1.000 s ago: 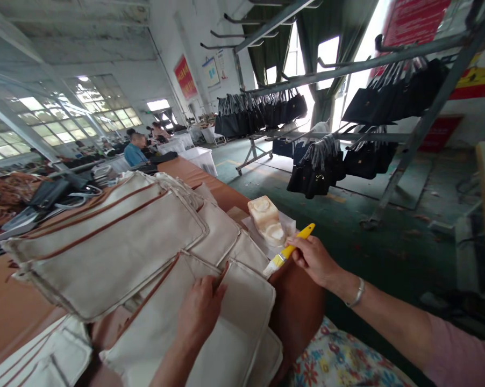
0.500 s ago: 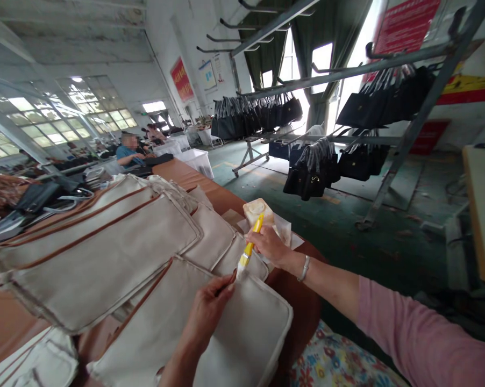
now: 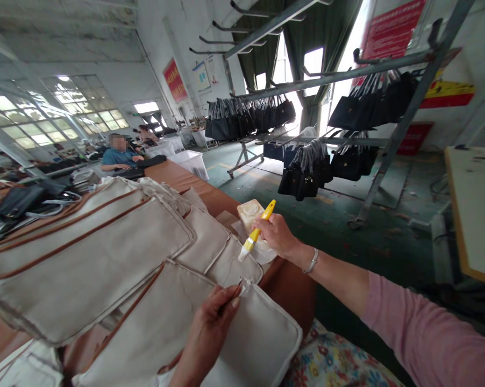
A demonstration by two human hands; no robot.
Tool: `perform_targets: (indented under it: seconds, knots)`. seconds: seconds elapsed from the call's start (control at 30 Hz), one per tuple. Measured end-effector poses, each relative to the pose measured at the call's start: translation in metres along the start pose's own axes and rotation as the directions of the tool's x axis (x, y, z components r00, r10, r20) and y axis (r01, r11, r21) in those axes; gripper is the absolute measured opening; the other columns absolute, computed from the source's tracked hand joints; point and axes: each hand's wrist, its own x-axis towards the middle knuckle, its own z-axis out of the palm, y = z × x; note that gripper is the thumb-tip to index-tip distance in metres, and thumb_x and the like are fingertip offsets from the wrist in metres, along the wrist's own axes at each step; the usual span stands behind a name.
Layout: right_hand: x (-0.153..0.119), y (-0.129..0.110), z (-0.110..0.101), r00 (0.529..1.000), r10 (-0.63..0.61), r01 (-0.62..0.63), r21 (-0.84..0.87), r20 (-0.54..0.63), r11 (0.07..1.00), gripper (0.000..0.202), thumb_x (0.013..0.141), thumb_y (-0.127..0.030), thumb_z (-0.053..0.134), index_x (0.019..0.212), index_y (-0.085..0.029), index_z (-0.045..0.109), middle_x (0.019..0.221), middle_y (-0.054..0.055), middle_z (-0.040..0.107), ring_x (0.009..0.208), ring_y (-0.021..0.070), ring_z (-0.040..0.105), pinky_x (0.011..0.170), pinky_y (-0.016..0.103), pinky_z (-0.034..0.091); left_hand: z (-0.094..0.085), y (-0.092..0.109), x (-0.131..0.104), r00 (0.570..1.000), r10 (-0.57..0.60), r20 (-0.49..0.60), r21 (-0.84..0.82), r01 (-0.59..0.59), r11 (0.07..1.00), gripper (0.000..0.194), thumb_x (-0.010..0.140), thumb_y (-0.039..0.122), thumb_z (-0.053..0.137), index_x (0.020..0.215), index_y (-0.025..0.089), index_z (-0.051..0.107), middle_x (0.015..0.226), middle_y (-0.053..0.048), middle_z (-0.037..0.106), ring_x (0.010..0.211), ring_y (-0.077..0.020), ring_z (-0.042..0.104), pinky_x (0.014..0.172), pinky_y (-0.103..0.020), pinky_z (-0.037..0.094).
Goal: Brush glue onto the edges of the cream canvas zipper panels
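Observation:
My right hand (image 3: pixel 278 235) is closed around the yellow handle of a flat paintbrush (image 3: pixel 249 244). Its pale bristles point down and left, a little apart from the work below. My left hand (image 3: pixel 211 325) pinches the upper edge of a cream bag piece (image 3: pixel 266 330) with brown trim, near a small wet-looking white patch. Whether a small brown strip lies between those fingertips is hard to make out. Just beyond my right hand stands a pale, crusted square container (image 3: pixel 248 211), partly hidden by the hand and brush.
Stacked cream bag pieces (image 3: pixel 105 258) cover the brown table (image 3: pixel 202 185) on the left. Beyond its right edge, a metal rack (image 3: pixel 371 188) holds black handbags (image 3: pixel 302 174). A person (image 3: pixel 119 156) in blue sits at the far end. A pale-topped table (image 3: pixel 474 209) stands right.
My right hand has lifted the brush away from the bag piece's edge, up and to the right. My left hand keeps its pinch, and the view has shifted slightly.

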Motion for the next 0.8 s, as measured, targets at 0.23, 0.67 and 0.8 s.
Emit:
perform_targets:
  seconds: [0.23,0.67,0.8]
  knots:
    - [-0.015,-0.022,-0.004,0.902,0.131,-0.197,0.122,0.412,0.973,0.028,0.083,-0.035,0.055,0.065,-0.015,0.061,0.047,-0.003,0.045,0.044,0.0088,0.038,0.044,0.021,0.027,0.01,0.005,-0.008,0.993,-0.085,-0.085,0.003,0.086,0.996,0.037,0.082,0.054,0.059,0.079,0.019,0.07,0.073,-0.003,0.062,0.071,-0.0172,0.056,0.065,-0.023,0.043]
    - [-0.032,-0.055,-0.001,0.836,0.058,-0.145,0.117,0.545,0.983,0.031,0.084,-0.039,0.059,0.065,-0.015,0.06,0.052,-0.002,0.049,0.044,0.0078,0.037,0.042,0.021,0.028,0.01,0.021,-0.025,0.993,-0.093,-0.073,0.034,0.096,0.995,0.037,0.084,0.052,0.057,0.077,0.018,0.069,0.072,-0.003,0.064,0.068,-0.016,0.055,0.06,-0.024,0.04]
    - [-0.044,-0.077,-0.014,0.918,0.034,-0.131,0.223,0.395,0.966,0.021,0.079,-0.03,0.072,0.064,-0.016,0.065,0.055,0.002,0.054,0.045,0.0087,0.044,0.04,0.022,0.03,0.002,0.038,-0.053,0.976,-0.049,-0.211,0.113,0.074,0.991,0.029,0.086,0.043,0.058,0.072,0.02,0.069,0.07,-0.004,0.064,0.066,-0.0153,0.055,0.058,-0.025,0.038]
